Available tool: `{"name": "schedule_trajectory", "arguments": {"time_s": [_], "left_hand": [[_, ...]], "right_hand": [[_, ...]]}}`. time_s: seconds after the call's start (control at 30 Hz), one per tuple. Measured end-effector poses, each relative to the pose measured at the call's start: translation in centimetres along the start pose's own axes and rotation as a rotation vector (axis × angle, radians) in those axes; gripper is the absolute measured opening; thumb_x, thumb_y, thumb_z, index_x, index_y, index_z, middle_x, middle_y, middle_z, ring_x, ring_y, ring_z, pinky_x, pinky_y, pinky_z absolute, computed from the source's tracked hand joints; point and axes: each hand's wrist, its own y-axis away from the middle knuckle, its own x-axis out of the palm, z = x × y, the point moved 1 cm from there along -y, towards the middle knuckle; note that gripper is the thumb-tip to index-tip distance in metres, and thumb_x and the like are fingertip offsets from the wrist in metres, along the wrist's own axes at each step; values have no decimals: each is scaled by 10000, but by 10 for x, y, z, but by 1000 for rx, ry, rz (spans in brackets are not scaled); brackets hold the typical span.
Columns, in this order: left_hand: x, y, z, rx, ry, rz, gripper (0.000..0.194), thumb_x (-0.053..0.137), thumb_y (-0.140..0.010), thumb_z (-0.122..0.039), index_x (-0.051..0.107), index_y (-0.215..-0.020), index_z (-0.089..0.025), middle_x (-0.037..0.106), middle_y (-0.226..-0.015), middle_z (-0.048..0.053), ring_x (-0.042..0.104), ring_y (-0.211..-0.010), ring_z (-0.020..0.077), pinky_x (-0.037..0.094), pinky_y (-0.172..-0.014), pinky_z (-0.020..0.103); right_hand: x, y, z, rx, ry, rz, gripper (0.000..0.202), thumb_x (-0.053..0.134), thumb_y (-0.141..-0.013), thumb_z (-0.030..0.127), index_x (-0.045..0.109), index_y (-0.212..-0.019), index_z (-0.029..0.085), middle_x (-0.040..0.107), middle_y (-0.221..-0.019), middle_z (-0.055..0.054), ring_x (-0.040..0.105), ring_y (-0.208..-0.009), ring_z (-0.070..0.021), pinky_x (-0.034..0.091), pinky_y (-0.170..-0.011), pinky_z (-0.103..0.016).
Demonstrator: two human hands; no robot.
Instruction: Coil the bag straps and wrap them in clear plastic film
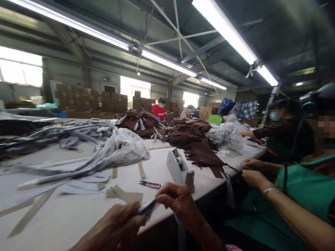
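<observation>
My left hand [112, 225] is closed around a greyish wrapped strip [148, 208] above the table's front edge. At the strip's other end, the thumb and fingers of my right hand [180, 200] pinch it. What the strip is made of is blurred. Just beyond my right hand stands a grey-white tape dispenser [174, 164]. Pink-handled thread snips [151, 184] lie beside it on the white table [62, 216]. Left of the snips is a fanned stack of beige strips [124, 194], with white paper pieces [83, 184] behind.
Long grey-wrapped straps [78, 170] and clear plastic [128, 144] cover the left side. Brown fringed pieces [188, 136] are heaped at centre. Close on my right, a co-worker's hands [252, 174] pull a dark strap. Other people sit farther off; cartons [78, 99] line the back.
</observation>
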Motion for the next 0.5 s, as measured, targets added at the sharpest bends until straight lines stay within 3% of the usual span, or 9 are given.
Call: {"name": "schedule_trajectory", "arguments": {"time_s": [0.13, 0.23, 0.3, 0.4, 0.5], "left_hand": [[-13, -14, -55, -99, 518, 31, 438, 612, -983, -488, 669, -697, -161, 577, -617, 19, 483, -567, 121, 417, -564, 225], [-21, -29, -72, -124, 863, -103, 351, 804, -844, -441, 721, -781, -106, 604, -648, 26, 518, -543, 100, 421, -531, 205], [-25, -34, -75, -133, 991, -205, 362, 910, -724, -391, 740, -806, -81, 611, -658, 18, 533, -524, 87, 428, -511, 191], [-29, -31, -76, -86, 1012, -333, 355, 882, -760, -402, 748, -856, -88, 650, -702, 27, 573, -544, 97, 465, -532, 199], [-35, -20, -72, 9, 753, -452, 277, 748, -899, -395, 740, -982, -131, 755, -930, 96, 717, -825, 197, 550, -752, 271]], "right_hand": [[40, -21, 0, -96, -123, -17, 329, 645, -962, 485, 705, -853, 181, 608, -744, 4, 533, -722, -152, 433, -685, -263], [82, -21, -15, -44, -285, -221, 463, 569, -969, 633, 575, -789, 206, 469, -613, 54, 384, -523, -106, 315, -493, -233], [105, -15, -24, -58, -250, -321, 526, 555, -950, 697, 519, -740, 216, 427, -576, 60, 350, -503, -103, 266, -478, -240], [127, -2, -31, -27, -160, -249, 551, 544, -931, 743, 620, -888, 199, 472, -544, 47, 348, -484, -111, 256, -483, -257], [131, 18, -34, 158, -222, -48, 717, 517, -888, 822, 639, -1148, 165, 540, -523, 30, 351, -412, -112, 242, -438, -261]]}}
